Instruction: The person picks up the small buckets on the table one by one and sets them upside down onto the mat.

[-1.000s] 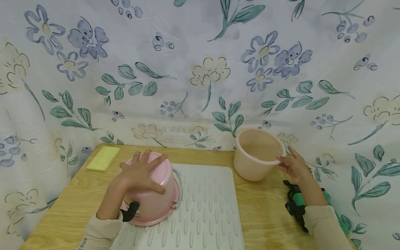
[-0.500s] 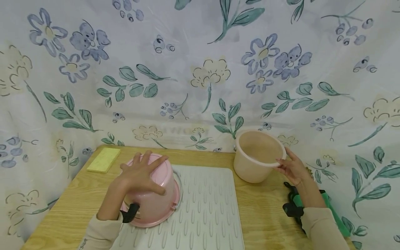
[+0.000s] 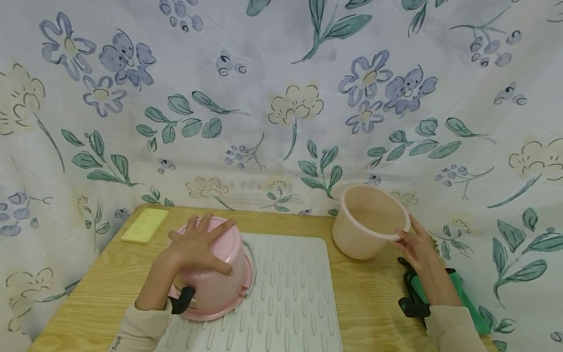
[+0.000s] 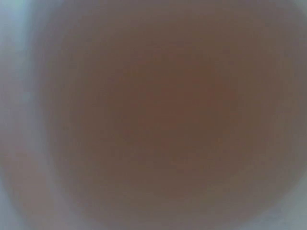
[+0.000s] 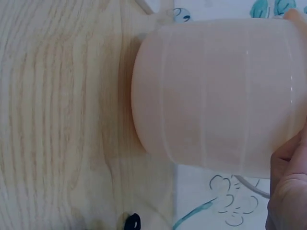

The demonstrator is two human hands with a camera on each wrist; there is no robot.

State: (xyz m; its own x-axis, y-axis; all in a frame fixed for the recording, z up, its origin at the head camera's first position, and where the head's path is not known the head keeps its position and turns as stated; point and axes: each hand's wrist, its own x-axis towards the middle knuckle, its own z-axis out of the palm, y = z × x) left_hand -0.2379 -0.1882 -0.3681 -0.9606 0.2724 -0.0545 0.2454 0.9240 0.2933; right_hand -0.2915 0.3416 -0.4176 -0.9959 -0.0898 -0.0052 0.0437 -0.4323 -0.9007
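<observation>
2 hands (image 3: 195,247) (image 3: 415,244) on 2 buckets (image 3: 215,293) (image 3: 358,242), mat edge (image 3: 327,283) between

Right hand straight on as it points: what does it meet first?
The pale peach round plastic bucket, which the right hand holds; then perhaps the white floral sheet behind, though depth is unclear.

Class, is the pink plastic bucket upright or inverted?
Inverted: the bucket has its closed base up beneath the left hand, wide rim on the pale ribbed mat.

Head looks down — right wrist, closer, shares peach bucket (image 3: 371,225).
</observation>
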